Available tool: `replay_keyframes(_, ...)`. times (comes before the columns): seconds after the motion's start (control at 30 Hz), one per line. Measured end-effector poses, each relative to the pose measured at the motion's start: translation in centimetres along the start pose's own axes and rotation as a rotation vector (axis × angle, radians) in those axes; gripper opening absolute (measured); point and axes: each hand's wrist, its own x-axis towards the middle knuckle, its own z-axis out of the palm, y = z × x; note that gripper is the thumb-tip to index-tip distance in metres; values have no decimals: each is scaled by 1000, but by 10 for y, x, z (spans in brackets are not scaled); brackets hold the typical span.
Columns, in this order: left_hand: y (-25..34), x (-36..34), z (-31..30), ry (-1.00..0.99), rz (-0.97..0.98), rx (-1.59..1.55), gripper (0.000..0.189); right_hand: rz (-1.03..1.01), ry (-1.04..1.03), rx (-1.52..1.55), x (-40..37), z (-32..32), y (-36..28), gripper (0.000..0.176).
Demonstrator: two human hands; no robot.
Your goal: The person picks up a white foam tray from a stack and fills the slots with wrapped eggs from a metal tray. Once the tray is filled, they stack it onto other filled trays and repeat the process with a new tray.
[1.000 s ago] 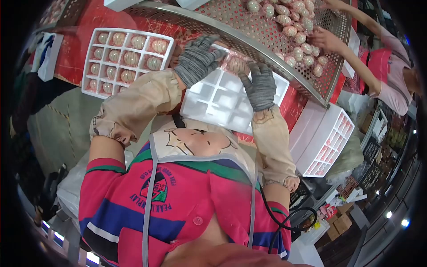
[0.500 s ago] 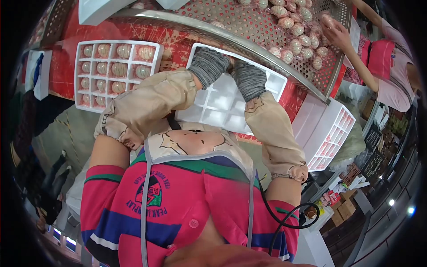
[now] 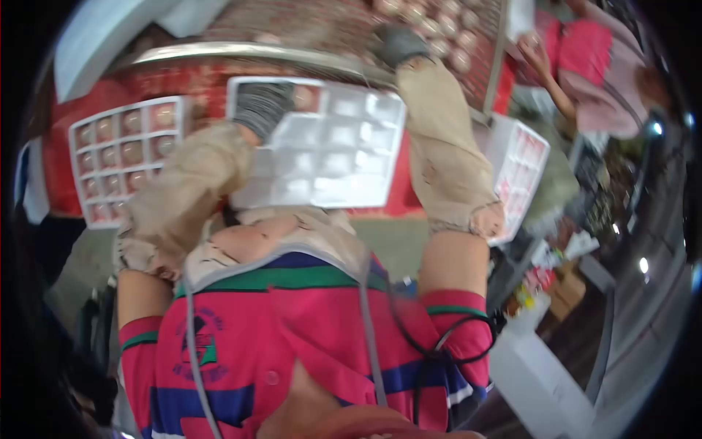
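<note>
A white foam tray with square cells lies in front of me. My left hand, in a grey knitted glove, is over its far left corner. Beside that hand, a round pinkish wrapped ball sits in a far-row cell; whether my fingers touch it is not visible. My right hand, gloved in the same grey, reaches past the metal rim to the perforated metal surface. Several round pink-and-white wrapped balls lie just beyond and beside it. Blur and angle hide the fingers of both hands.
A filled tray of similar balls stands to the left. White foam boxes sit at the upper left. Another filled tray stands tilted on the right. A raised metal rim crosses behind my tray. A co-worker stands at the upper right.
My right hand has left the tray and moved up over the rim to the balls. My left hand stays at the tray, where one ball now shows beside it. The view has shifted and blurred.
</note>
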Motion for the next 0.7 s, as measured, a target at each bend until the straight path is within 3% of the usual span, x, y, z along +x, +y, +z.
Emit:
replay_keyframes(0.03, -2, -3, -2, 7, 24, 60, 28, 45, -220, -162, 15, 19, 6, 51)
replay_keyframes(0.07, -4, -8, -8, 3, 20, 84, 29, -21, -279, -80, 32, 34, 13, 52)
replay_keyframes(0.1, -3, -11, -10, -14, 19, 81, 29, 0, -297, 25, 45, 41, 19, 51)
replay_keyframes(0.27, -9, -26, -31, -153, -69, -194, 31, 40, -348, -3, 28, -6, 24, 43)
replay_keyframes(0.33, -10, -41, -28, 262, -39, -347, 21, 165, -109, 309, -4, -22, 33, 35)
replay_keyframes(0.37, -7, -44, -32, 269, -47, -344, 21, 131, 107, 395, -23, -27, 39, 29)
replay_keyframes(0.4, -1, -51, -39, 228, -67, -345, 21, 230, 248, 684, -44, -35, 32, 25)
replay_keyframes(0.47, 11, -59, -43, 169, -102, -391, 21, 273, 466, 840, -97, -70, -8, 16)
replay_keyframes(0.53, 24, -60, -40, 163, -97, -478, 22, 216, 540, 1124, -133, -43, 1, 14)
replay_keyframes(0.6, 36, -56, -28, 196, -98, -611, 26, 338, 540, 1467, -158, -24, -39, 14)
replay_keyframes(0.63, 41, -58, -18, 180, -146, -668, 33, 218, 587, 1318, -157, 9, -37, 12)
replay_keyframes(0.7, 55, -47, -18, 181, -123, -661, 40, 315, 402, 1501, -151, 47, -48, 14)
